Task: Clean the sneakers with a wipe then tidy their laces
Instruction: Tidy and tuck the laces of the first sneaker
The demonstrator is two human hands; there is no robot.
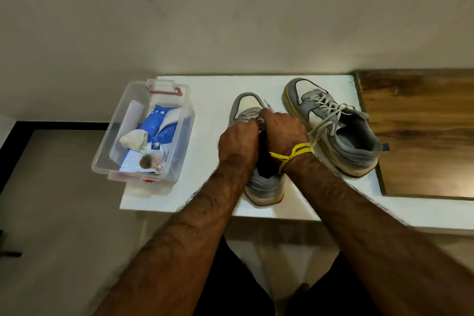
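On the white table (205, 100), both hands sit over the near sneaker (259, 182), toe pointing to 12 o'clock. The left hand (239, 142) and right hand (283, 131) are both curled tight around its laces (264, 106) near the tongue, so it looks like the lace-tidying part. My tip would be to pull both ends evenly, snug the crossings from the toe up, then tuck the tails in flat. The second sneaker (333, 126) waits at 2 o'clock with loose laces. At 9 o'clock a clear plastic bin (116, 141) holds the wipes pack (160, 131) and a crumpled wipe (134, 139).
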